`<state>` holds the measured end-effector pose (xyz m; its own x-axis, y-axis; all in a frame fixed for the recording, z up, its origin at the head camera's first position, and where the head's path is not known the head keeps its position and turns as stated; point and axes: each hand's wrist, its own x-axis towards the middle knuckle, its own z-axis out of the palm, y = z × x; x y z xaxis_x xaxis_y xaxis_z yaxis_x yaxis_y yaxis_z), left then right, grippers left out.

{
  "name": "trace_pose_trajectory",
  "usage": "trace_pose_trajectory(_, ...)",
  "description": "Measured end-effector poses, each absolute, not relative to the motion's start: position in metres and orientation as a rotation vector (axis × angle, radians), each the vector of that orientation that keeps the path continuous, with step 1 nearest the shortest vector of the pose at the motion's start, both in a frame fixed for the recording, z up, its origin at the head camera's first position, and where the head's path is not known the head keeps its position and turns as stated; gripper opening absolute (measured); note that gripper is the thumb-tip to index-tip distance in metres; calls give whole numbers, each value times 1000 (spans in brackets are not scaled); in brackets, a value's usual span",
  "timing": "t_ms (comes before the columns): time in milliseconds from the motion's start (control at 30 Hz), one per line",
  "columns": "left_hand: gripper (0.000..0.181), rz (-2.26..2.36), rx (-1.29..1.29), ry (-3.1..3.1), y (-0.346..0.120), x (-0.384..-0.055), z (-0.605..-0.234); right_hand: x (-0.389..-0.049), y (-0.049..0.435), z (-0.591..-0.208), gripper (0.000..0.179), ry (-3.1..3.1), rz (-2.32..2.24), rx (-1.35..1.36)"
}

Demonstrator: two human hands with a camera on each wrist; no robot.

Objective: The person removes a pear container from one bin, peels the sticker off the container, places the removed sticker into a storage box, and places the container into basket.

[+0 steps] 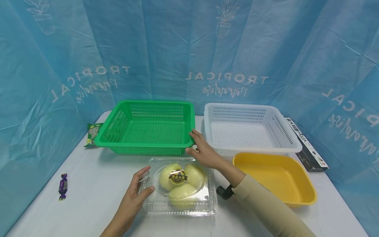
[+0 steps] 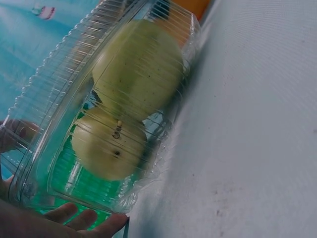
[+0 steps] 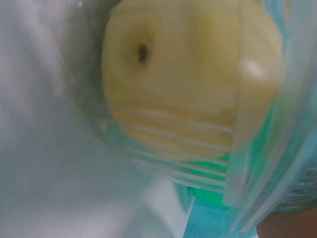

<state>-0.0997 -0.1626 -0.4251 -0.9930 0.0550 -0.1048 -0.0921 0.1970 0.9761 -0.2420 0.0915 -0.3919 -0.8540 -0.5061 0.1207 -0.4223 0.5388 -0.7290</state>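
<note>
A clear plastic clamshell box (image 1: pixel 211 200) with several pale yellow-green round fruits (image 1: pixel 182 194) and a black-and-gold label (image 1: pixel 178 176) lies on the table in front. My left hand (image 1: pixel 133 197) is at its left side, the thumb over the lid and fairly straight fingers along the edge; the left wrist view shows fingertips (image 2: pixel 116 223) at the box's corner. My right hand (image 1: pixel 207 154) reaches over the back right corner with extended, spread fingers, their tips beside the green basket (image 1: pixel 145 144). Through the clear wall, the right wrist view shows one fruit (image 3: pixel 188 84) close up.
Right of the green basket stands a white basket (image 1: pixel 251 149), with a yellow tub (image 1: pixel 311 194) before it and a black pasta box (image 1: pixel 311 154) beside it. A green packet (image 1: pixel 92 135) and a purple wrapped candy (image 1: pixel 63 187) lie left. Blue curtains (image 1: pixel 165 49) surround the table.
</note>
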Motion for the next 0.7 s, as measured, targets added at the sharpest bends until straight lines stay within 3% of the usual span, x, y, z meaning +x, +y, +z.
trace_pose_trajectory(700, 60, 1927, -10, 2341, -162, -99, -424, -203, 95, -387, 63, 2933, -1013, -1004)
